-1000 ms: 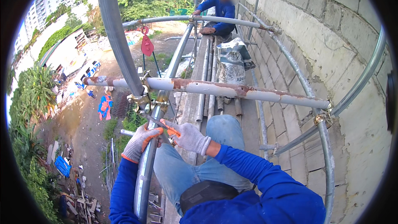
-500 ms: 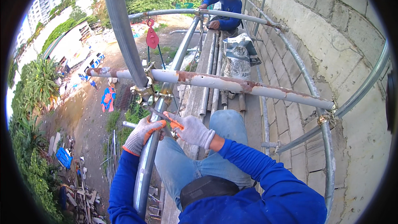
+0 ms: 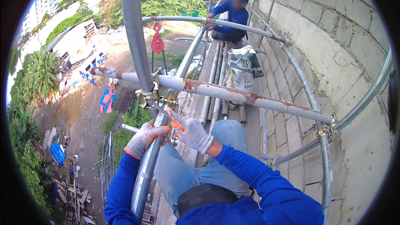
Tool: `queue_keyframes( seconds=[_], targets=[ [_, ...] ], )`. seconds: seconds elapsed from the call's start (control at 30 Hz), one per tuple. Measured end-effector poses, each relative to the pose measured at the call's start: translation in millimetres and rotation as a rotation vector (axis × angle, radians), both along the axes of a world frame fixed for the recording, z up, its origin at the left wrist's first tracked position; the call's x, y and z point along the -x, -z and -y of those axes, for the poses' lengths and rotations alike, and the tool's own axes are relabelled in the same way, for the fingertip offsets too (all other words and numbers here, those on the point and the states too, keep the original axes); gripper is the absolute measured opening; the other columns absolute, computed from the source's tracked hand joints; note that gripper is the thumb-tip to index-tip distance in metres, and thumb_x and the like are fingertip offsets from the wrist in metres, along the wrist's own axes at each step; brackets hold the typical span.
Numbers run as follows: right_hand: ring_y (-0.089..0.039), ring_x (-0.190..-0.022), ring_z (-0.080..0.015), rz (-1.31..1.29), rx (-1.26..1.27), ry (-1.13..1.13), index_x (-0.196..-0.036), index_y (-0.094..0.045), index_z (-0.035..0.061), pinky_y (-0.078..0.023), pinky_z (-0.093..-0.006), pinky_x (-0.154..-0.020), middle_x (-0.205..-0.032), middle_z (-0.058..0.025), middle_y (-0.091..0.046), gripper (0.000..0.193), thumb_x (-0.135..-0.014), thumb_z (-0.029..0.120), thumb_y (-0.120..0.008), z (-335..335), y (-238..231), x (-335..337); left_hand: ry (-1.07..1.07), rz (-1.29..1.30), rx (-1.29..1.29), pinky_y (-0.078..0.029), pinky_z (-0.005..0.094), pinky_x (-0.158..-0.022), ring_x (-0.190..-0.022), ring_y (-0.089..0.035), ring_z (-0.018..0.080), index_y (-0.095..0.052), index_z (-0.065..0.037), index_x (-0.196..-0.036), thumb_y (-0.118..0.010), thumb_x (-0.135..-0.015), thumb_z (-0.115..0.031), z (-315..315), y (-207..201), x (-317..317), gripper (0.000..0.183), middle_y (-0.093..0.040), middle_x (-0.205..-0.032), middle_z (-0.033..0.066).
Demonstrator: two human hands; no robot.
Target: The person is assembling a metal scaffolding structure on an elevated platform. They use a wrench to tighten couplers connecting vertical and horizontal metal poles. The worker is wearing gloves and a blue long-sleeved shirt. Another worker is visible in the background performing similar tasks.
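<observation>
My left hand (image 3: 146, 138), in a grey and orange work glove, is wrapped round the slanting steel pipe (image 3: 146, 171). Beside it, my gloved right hand (image 3: 189, 133) grips a slim grey metal wrench (image 3: 160, 110), whose head is hard to make out. The wrench's far end points up at a scaffold clamp (image 3: 148, 96). That clamp sits where an upright pipe (image 3: 135, 37) meets the slanting pipe and a rusty, white-painted crossbar (image 3: 216, 90). My fingers hide much of the wrench's near end.
A co-worker (image 3: 234, 18) crouches farther along the planks (image 3: 189, 118), with another person behind. Loose pipes (image 3: 216, 83) and a printed sack (image 3: 241, 68) lie there. A block wall (image 3: 300, 150) rises right; a red pulley (image 3: 157, 43) hangs left over the ground far below.
The wrench has swung to a steeper angle, its far end now nearer the clamp. My left hand stays on the pipe. The co-worker's lower hand has moved up toward the far pipe joint.
</observation>
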State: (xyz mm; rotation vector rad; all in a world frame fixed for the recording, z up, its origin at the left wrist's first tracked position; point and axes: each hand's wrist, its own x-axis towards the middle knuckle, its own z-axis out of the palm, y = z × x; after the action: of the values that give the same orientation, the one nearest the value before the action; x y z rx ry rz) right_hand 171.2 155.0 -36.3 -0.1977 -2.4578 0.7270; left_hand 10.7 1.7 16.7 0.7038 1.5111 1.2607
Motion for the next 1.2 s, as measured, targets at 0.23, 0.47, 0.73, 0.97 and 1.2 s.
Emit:
queue_keyframes(
  seconds=[0.23, 0.47, 0.73, 0.97, 1.2],
  targets=[
    [-0.07, -0.071, -0.0442, 0.175, 0.009, 0.032, -0.165, -0.033, 0.0197, -0.054, -0.0539, -0.065, -0.079, -0.0268, -0.067, 0.078, -0.093, 0.013, -0.061, 4.1, -4.6, 0.8, 0.022, 0.035, -0.074, -0.059, 0.0278, -0.059, -0.067, -0.07, 0.0144, -0.058, 0.005, -0.126, -0.083, -0.088, -0.029, 1.1, 3.4, 1.3, 0.057, -0.07, -0.092, 0.0105],
    [-0.069, -0.07, -0.044, 0.114, 0.005, 0.022, -0.165, -0.033, 0.0221, -0.054, -0.0544, -0.065, -0.078, -0.0268, -0.067, 0.077, -0.093, 0.013, -0.06, 4.8, -10.9, -0.9, -0.003, 0.015, -0.059, -0.06, 0.0281, -0.06, -0.067, -0.07, 0.0143, -0.056, 0.005, -0.129, -0.084, -0.088, -0.029, 1.5, 3.4, 0.7, 0.059, -0.069, -0.09, 0.0094],
    [-0.069, -0.07, -0.0435, 0.176, -0.039, -0.002, -0.165, -0.034, 0.0198, -0.054, -0.0535, -0.064, -0.077, -0.0259, -0.067, 0.078, -0.092, 0.01, -0.06, 1.1, -15.0, 2.4, 0.003, 0.039, -0.077, -0.06, 0.0298, -0.059, -0.065, -0.07, 0.0156, -0.057, 0.004, -0.125, -0.084, -0.088, -0.029, -0.9, 8.9, 3.9, 0.057, -0.068, -0.087, 0.009],
    [-0.069, -0.072, -0.045, 0.159, 0.101, -0.012, -0.165, -0.035, 0.0222, -0.054, -0.0543, -0.066, -0.08, -0.0272, -0.067, 0.077, -0.092, 0.01, -0.06, 3.9, -10.9, 4.4, 0.002, 0.02, -0.055, -0.061, 0.0294, -0.059, -0.066, -0.07, 0.0153, -0.057, 0.004, -0.125, -0.082, -0.089, -0.023, -0.1, 9.8, 5.1, 0.051, -0.068, -0.09, 0.0094],
    [-0.069, -0.072, -0.0456, 0.218, 0.201, 0.01, -0.164, -0.037, 0.0264, -0.053, -0.0559, -0.066, -0.078, -0.027, -0.067, 0.075, -0.093, 0.015, -0.062, 3.8, -7.2, 5.6, -0.006, -0.001, -0.018, -0.063, 0.0317, -0.06, -0.07, -0.071, 0.0165, -0.055, 0.006, -0.126, -0.083, -0.089, -0.023, -2.8, 18.8, 11.5, 0.054, -0.067, -0.093, 0.0104]
  ],
)
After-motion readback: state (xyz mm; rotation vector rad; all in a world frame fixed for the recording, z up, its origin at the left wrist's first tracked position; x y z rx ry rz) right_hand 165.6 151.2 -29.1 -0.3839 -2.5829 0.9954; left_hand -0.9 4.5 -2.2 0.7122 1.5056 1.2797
